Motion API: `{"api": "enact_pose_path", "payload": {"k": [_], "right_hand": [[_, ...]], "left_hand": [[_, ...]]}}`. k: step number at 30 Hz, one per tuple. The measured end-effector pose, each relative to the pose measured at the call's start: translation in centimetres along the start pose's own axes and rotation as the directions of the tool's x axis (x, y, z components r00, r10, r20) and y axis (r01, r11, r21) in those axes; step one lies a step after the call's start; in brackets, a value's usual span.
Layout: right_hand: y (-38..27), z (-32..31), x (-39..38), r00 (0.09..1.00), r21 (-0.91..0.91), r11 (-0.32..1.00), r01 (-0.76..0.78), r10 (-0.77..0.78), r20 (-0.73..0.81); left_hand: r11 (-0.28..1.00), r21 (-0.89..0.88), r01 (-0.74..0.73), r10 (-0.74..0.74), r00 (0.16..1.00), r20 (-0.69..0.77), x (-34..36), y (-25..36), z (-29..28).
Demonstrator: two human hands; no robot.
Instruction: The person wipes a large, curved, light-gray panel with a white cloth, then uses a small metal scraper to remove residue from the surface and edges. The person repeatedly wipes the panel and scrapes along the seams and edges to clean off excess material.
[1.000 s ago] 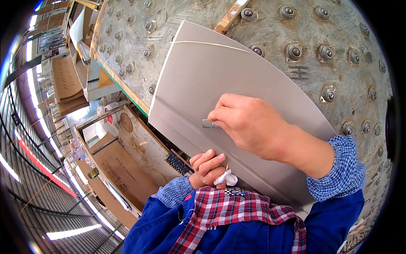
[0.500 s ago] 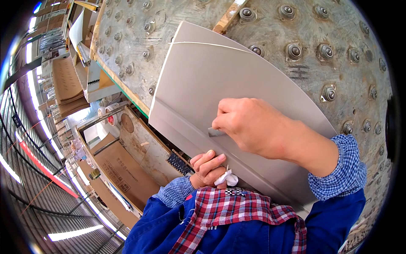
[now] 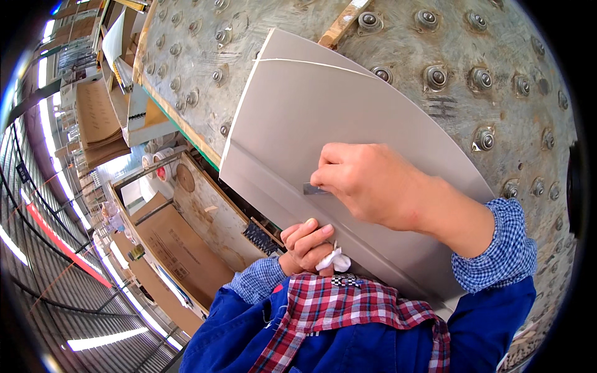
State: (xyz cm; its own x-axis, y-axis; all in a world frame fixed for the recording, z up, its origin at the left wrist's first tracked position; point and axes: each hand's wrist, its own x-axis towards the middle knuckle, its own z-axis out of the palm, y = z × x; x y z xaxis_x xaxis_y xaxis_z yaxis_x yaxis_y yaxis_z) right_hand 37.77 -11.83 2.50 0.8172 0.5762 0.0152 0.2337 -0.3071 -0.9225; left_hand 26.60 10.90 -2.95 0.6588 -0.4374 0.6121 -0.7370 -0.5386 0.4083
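A large grey panel (image 3: 348, 112) with a grooved strip along its near edge lies across the table in front of me. My right hand (image 3: 367, 183) is closed in a pinch over the panel, gripping a small flat metal blade (image 3: 316, 189) whose end touches or nearly touches the surface beside the groove. My left hand (image 3: 306, 245) rests at the panel's near edge, its fingers curled round a crumpled white cloth (image 3: 334, 260). A thin pale strip (image 3: 311, 62) crosses the panel's far corner.
The metal table (image 3: 460, 118) carries rows of ball rollers (image 3: 437, 77). A wooden stick (image 3: 343, 23) lies beyond the panel. To the left stand an open wooden box or shelf with a cardboard sheet (image 3: 180, 248) in it, stacked cardboard (image 3: 99, 118) and white tubs (image 3: 163, 171).
The blade in my right hand has turned slightly and now looks darker. My left hand stays at the near edge with the cloth. The view has shifted a little.
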Motion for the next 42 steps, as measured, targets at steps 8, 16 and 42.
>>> {"api": "enact_pose_path", "payload": {"k": [8, 16, 42], "right_hand": [[1.5, -1.2, 0.6, 0.953, 0.263, 0.953, 0.153, -0.072, -0.295], [0.5, -0.9, 1.7, 0.668, -0.055, 0.998, 0.044, -0.07, -0.741], [1.9, 1.5, 3.5, 0.244, 0.15, 0.942, -0.299, 0.227, -0.943]], "left_hand": [[1.0, -0.019, -0.022, 0.023, 0.999, 0.046, 0.4, -0.2, -0.4], [0.985, -0.073, 0.158, -0.151, 0.985, 0.085, 4.9, 1.1, -3.1], [0.872, -0.428, -0.237, 0.356, 0.908, 0.222, 10.0, -10.4, -2.5]]}}
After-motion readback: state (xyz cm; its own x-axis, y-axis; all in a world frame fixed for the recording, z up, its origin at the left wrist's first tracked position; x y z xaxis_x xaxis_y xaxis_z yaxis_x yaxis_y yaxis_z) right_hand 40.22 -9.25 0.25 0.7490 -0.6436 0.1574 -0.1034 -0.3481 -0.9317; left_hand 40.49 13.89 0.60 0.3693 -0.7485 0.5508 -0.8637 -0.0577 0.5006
